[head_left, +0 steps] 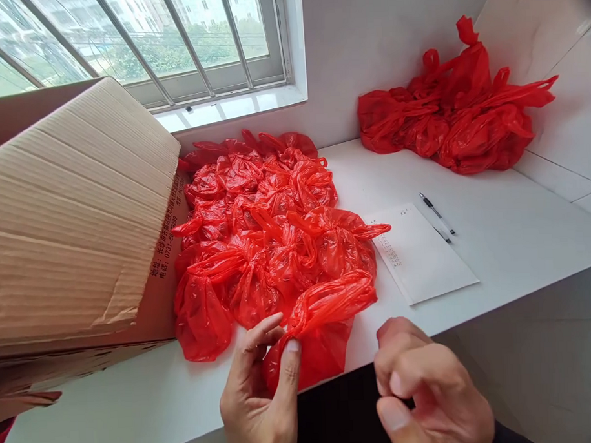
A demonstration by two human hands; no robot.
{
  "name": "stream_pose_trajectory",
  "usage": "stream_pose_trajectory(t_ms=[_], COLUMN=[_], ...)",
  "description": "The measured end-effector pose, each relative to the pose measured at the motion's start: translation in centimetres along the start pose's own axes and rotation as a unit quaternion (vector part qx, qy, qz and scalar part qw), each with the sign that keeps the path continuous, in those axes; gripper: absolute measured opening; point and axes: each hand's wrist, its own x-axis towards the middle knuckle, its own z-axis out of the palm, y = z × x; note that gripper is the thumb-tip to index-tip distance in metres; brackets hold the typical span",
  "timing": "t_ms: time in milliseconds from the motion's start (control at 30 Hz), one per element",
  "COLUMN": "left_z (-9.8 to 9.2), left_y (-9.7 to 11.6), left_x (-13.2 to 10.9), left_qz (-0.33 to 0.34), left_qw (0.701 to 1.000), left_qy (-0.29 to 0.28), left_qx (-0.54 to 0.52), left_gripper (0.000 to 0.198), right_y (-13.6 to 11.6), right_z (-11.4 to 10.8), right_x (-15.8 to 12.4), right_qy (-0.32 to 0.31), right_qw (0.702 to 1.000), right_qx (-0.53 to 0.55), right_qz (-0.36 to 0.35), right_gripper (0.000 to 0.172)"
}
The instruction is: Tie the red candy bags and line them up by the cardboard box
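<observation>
My left hand [262, 390] is closed around the lower left side of a red plastic bag [324, 350] at the table's front edge. Its thumb presses on the front of the bag, just below the gathered neck. The bag's gathered top leans to the right, and what is inside cannot be made out. To the right of this bag, apart from it, my right hand [427, 378] hovers with its fingers curled in and nothing visible in them. Behind the held bag lie several knotted red plastic bags [276, 209], packed close together on the white table [509, 220].
On the left stands a large cardboard box [82, 209] with its flap up. A written sheet of paper [423, 256] and a pen [437, 213] lie right of the bags. More red bags [447, 113] are heaped in the far right corner. A barred window [197, 44] is behind.
</observation>
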Motion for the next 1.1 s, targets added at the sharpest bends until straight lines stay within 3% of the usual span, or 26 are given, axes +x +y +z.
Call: stream_pose_trajectory(t_ms=[100,200,333,433,500,633,700,767,900,933,1100], left_z=[0.7,1.2,0.2,-0.8,-0.8,-0.1,-0.1,-0.8,-2.7,-2.9,-2.3], left_y=[0.8,1.1,0.7,0.5,0.6,0.9,0.7,0.2,-0.6,-0.7,0.1], left_x=[-0.7,-1.2,-0.3,0.8,1.1,0.8,0.9,1.3,2.5,2.7,2.2], left_qz=[-0.010,-0.013,0.006,0.019,0.010,0.003,0.011,0.004,-0.026,-0.025,0.041], left_qw=[0.999,0.997,0.999,0.999,1.000,0.997,0.996,0.998,0.998,0.998,0.993], left_qy=[-0.007,-0.021,0.000,0.033,0.007,-0.076,-0.082,-0.054,0.060,0.061,-0.099], left_qx=[-0.037,-0.067,-0.033,0.012,0.006,-0.029,-0.028,-0.021,-0.019,-0.017,0.051], left_gripper=[0.029,0.026,0.022,0.026,0.030,0.028,0.026,0.026,0.030,0.031,0.036], right_y=[0.8,1.6,2.2,2.4,2.4,2.1,2.1,2.4,3.3,3.4,2.8], right_z=[0.6,1.0,-0.2,-1.4,-1.5,-0.2,0.1,-0.5,-2.8,-3.2,-2.9], right_x=[0.8,2.0,2.7,2.9,3.3,4.0,4.1,4.1,3.9,3.9,4.2], right_qy=[-0.106,-0.151,-0.147,-0.120,-0.124,-0.177,-0.185,-0.171,-0.125,-0.121,-0.179], right_qw=[0.993,0.984,0.978,0.975,0.977,0.982,0.980,0.977,0.967,0.964,0.959], right_qx=[-0.041,-0.042,-0.063,-0.081,-0.076,-0.055,-0.062,-0.080,-0.096,-0.094,-0.098], right_qz=[0.041,0.082,0.137,0.170,0.156,0.039,0.045,0.095,0.199,0.216,0.199], right_gripper=[0.030,0.032,0.012,0.012,0.010,0.007,0.006,0.009,0.016,0.017,0.038])
